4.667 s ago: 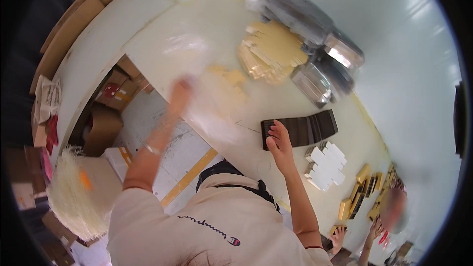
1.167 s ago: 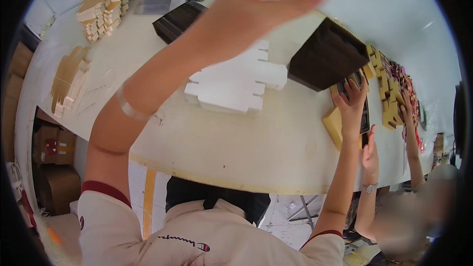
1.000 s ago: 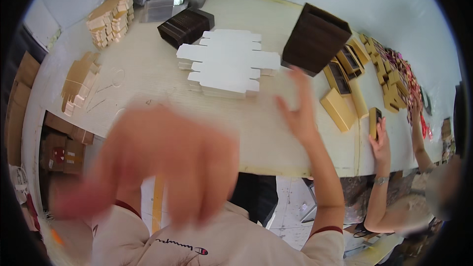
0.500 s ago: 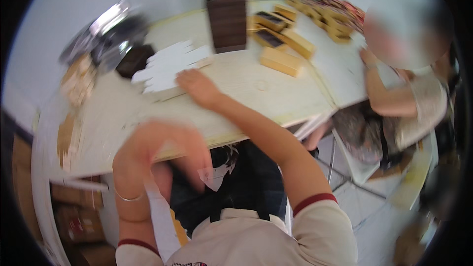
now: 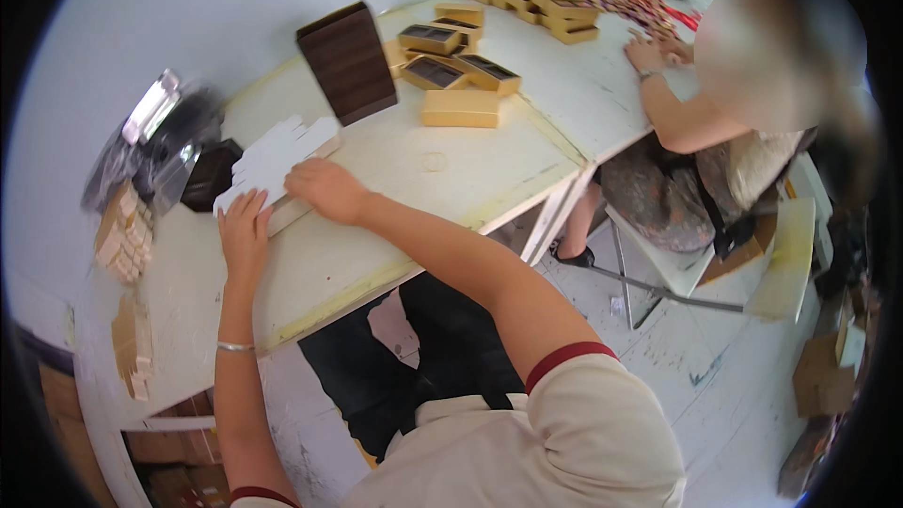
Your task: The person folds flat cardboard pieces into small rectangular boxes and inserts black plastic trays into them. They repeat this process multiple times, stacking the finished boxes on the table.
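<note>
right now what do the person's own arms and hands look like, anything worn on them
Both hands are bare, with no gloves or rings that can be made out. The left hand has a thin silver-coloured bangle round the wrist. The right hand shows nothing at the wrist. Both forearms are uncovered; the short sleeves are cream with a dark red band at the cuff.

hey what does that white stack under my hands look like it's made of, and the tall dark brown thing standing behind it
The white stack looks like matte die-cut cardboard: thin flat sheets with notched, tabbed edges, both the left hand and right hand resting on it. The tall dark brown thing seems to be a bundle of flat card sleeves with a wood-grain print, faintly streaked; real wood can't be excluded.
</note>
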The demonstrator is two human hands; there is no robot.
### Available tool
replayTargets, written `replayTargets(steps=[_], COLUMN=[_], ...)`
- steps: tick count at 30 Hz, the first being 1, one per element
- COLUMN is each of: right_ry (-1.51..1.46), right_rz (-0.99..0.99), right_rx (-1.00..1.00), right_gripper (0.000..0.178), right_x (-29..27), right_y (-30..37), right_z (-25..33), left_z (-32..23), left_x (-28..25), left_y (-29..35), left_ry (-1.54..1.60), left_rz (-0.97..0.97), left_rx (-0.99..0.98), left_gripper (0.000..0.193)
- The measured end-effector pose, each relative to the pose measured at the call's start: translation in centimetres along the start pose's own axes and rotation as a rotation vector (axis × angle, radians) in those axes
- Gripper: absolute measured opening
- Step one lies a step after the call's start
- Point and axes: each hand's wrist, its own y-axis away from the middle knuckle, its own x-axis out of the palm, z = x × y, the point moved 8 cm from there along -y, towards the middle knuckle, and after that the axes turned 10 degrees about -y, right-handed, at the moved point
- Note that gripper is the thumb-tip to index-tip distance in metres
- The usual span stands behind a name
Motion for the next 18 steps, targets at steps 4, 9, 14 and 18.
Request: replayTargets(steps=[4,9,14,18], right_ry=[0.07,0.131,-0.232,-0.183], right_rz=[-0.343,-0.026,0.11,0.103], right_rx=[-0.305,-0.198,0.38,0.648], right_gripper=[0.023,0.028,0.021,0.021], right_x=[-7.1,-11.1,-8.3,-7.5], right_y=[0.2,7.3,12.1,10.3], right_z=[4.9,12.6,9.9,7.0], left_z=[-6.0,-12.9,-12.4,-12.3], left_x=[-7.6,-10.8,-4.9,-5.2], left_y=[-0.8,6.3,9.1,6.8], left_ry=[-0.086,0.243,0.542,0.356], left_rz=[-0.328,-0.239,0.125,0.083], left_rx=[0.189,0.284,-0.053,-0.143], left_gripper=[0.016,0.013,0.02,0.014])
